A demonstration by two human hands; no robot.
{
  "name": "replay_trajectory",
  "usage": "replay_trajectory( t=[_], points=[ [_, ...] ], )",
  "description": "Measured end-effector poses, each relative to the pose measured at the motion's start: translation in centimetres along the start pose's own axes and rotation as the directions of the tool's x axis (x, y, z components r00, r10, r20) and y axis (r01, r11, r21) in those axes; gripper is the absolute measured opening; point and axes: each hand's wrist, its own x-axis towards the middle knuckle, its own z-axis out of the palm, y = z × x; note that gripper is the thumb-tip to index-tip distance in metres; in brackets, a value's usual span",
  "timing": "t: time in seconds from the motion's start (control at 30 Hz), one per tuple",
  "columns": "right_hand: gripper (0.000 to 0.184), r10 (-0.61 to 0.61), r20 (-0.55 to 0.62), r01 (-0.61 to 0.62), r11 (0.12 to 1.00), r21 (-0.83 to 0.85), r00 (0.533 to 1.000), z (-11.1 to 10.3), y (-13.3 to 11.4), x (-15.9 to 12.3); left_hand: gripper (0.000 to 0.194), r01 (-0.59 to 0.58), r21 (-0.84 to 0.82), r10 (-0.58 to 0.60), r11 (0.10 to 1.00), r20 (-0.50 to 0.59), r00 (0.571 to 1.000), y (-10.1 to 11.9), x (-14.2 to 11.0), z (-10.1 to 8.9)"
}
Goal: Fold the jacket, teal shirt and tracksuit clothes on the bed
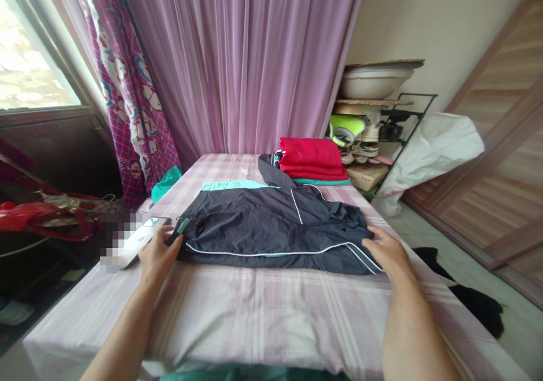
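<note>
A dark navy jacket (pixel 246 222) with white piping and a light turquoise panel lies spread across the table, its body running left to right. One sleeve (pixel 274 171) stretches toward the back. At the jacket's left end, my left hand (pixel 159 253) pinches the edge near a small green-grey tab. My right hand (pixel 388 251) grips the right end, thumb and fingers closed on the fabric by the white stripes. A white phone (pixel 138 242) lies just left of my left hand, partly blurred out.
Folded red clothing (pixel 311 157) sits on a teal folded piece (pixel 326 181) at the table's back right. The checked tablecloth (pixel 254 313) covers the table. Right of it stands a shoe rack (pixel 382 143) with a basin; a white sack (pixel 432 154) leans there. Purple curtains (pixel 246 58) hang behind.
</note>
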Motion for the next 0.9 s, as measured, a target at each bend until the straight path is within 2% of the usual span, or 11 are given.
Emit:
replay_trajectory(
  t=[0.07,0.13,0.23,0.33,0.43,0.53,0.63,0.73,0.8,0.9],
  points=[
    [0.06,0.024,0.082,-0.02,0.999,-0.04,0.996,0.0,-0.3,-0.1,0.052,-0.001,0.041,-0.002,0.999,0.062,0.998,-0.3,-0.2,-0.2],
    [0.06,0.037,0.104,-0.025,0.994,-0.109,0.994,0.0,-0.5,-0.4,0.059,-0.036,0.096,0.027,0.995,0.09,0.996,-0.3,-0.4,-0.2],
    [0.057,0.041,0.037,-0.031,0.972,-0.233,0.998,-0.3,-0.9,-0.9,0.058,-0.145,0.21,0.146,0.967,0.011,0.989,0.2,-0.3,0.1],
    [0.06,0.043,-0.106,-0.079,0.931,-0.356,0.993,-0.9,-1.3,-1.3,0.051,-0.279,0.269,0.297,0.922,-0.029,0.954,1.3,0.3,0.4],
    [0.055,-0.051,-0.2,-0.033,0.918,-0.395,0.979,-1.7,-2.7,-1.1,0.046,-0.401,0.268,0.414,0.876,0.008,0.91,3.5,1.6,0.7],
    [0.044,-0.226,-0.148,0.147,0.898,-0.415,0.963,-2.0,-5.7,-0.1,0.044,-0.512,0.257,0.515,0.82,0.06,0.855,6.9,3.1,1.6],
    [0.04,-0.412,-0.05,0.345,0.818,-0.46,0.91,-1.2,-9.9,1.6,0.042,-0.598,0.214,0.587,0.773,0.118,0.801,11.0,4.2,3.4],
    [0.038,-0.503,0.067,0.47,0.743,-0.477,0.862,0.9,-14.3,3.7,0.04,-0.647,0.148,0.617,0.748,0.204,0.76,14.5,4.4,6.3],
    [0.038,-0.519,0.147,0.52,0.71,-0.475,0.842,3.0,-16.8,5.2,0.039,-0.672,0.108,0.632,0.733,0.255,0.731,15.9,4.1,8.6],
    [0.042,-0.523,0.226,0.562,0.677,-0.476,0.822,6.3,-19.7,7.4,0.043,-0.695,0.091,0.648,0.713,0.293,0.703,16.2,3.3,11.8]
  ],
)
